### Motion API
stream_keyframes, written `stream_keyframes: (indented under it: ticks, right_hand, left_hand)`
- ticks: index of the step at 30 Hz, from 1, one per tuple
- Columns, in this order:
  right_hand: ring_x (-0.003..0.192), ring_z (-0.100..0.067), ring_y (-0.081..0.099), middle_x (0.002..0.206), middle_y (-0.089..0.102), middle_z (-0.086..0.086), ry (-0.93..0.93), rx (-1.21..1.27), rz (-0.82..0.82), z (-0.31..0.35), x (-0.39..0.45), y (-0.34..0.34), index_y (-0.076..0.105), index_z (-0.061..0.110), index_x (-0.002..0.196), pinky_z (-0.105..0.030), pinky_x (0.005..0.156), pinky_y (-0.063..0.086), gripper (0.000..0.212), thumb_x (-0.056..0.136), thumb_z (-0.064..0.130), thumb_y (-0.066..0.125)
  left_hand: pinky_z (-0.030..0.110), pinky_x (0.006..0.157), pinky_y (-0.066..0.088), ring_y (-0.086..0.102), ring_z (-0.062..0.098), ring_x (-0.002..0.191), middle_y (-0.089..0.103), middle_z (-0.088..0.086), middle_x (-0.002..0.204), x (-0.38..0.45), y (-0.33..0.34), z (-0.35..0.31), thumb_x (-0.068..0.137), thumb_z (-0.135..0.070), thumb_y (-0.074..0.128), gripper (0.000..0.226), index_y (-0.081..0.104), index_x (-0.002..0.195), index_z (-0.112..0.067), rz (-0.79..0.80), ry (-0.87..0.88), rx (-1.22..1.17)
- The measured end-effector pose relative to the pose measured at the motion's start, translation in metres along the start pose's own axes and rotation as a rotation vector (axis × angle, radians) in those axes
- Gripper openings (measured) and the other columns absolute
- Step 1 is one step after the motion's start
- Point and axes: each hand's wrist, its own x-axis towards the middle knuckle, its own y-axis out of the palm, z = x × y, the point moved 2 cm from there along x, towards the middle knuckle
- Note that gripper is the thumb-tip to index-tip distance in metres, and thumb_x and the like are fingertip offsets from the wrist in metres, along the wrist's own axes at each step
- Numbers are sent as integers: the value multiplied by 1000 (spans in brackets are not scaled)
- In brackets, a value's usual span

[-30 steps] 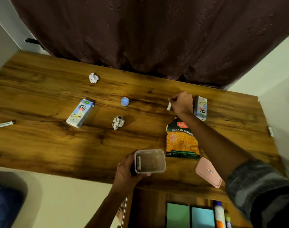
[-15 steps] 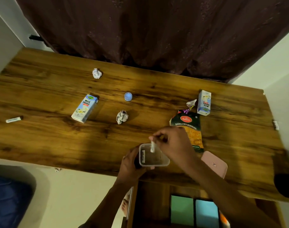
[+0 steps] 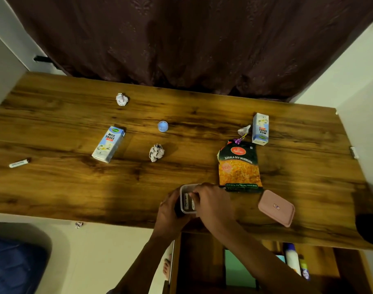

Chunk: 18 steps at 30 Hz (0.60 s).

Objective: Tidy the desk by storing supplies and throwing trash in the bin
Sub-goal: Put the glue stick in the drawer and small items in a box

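At the desk's near edge, the left hand grips a clear container, fingers curled round its side; the right hand reaches in, fingers bent over small white sticks; a pink lid lies just right; beyond sit a snack packet, crumpled paper, two milkshake cartons, another paper ball.

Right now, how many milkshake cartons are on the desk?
2. One milkshake carton lies left of centre; the other carton stands at the right, just behind the snack packet. None seem hidden.
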Motion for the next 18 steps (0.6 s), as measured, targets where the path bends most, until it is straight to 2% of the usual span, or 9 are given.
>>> stream_keyframes:
  ticks: [4, 6, 9, 11, 13, 15, 18]
  right_hand:
    - [82, -12, 64, 94, 69, 5, -33, -56, 18, 0, 4, 4, 71, 28, 105, -24, 66, 50, 40, 102, 54, 40]
    - [74, -9, 63, 87, 68, 8, -31, -34, 8, -5, 2, -3, 70, 28, 101, -23, 63, 50, 43, 102, 56, 38]
    - [62, -3, 60, 77, 69, 12, -18, 60, -122, -21, -8, -24, 73, 28, 95, -19, 56, 49, 42, 99, 59, 45]
    - [65, -5, 65, 81, 73, 9, 16, 160, -223, -41, -12, -39, 76, 25, 95, -17, 57, 48, 34, 95, 54, 58]
    - [76, -13, 70, 93, 76, 2, 76, 166, -246, -70, -13, -50, 76, 22, 103, -25, 64, 55, 32, 91, 50, 66]
    - [83, -19, 72, 101, 77, -2, 142, 56, -208, -102, -11, -60, 75, 22, 109, -31, 70, 58, 35, 88, 50, 70]
    - [84, -24, 71, 103, 74, -4, 198, -68, -174, -155, -6, -83, 76, 21, 106, -30, 68, 52, 29, 86, 41, 75]
  left_hand:
    - [20, 95, 55, 60, -3, 116, 63, -20, 123, -1, -1, -3, 68, -46, 81, 68, 54, 131, -42, -7, 2, 4]
    - [22, 94, 56, 60, -3, 116, 63, -23, 122, -1, -2, -6, 66, -47, 82, 69, 53, 129, -48, -17, 7, 1]
    - [27, 95, 57, 61, 1, 120, 64, -23, 125, -2, -2, -6, 65, -46, 88, 73, 55, 129, -48, -19, 0, -24]
    - [33, 96, 58, 61, 4, 122, 64, -19, 128, -1, -3, -7, 67, -38, 93, 74, 57, 132, -43, -3, -5, -24]
    - [36, 96, 59, 62, 5, 122, 65, -16, 129, 0, -1, -4, 69, -32, 93, 74, 58, 133, -37, 17, -6, -31]
    - [33, 95, 60, 63, 5, 121, 66, -14, 128, 0, -1, -8, 70, -26, 93, 72, 58, 133, -36, 16, -20, -46]
    - [22, 88, 60, 65, 2, 116, 69, -17, 124, -1, 2, -8, 69, -23, 93, 72, 58, 129, -41, 34, -30, -50]
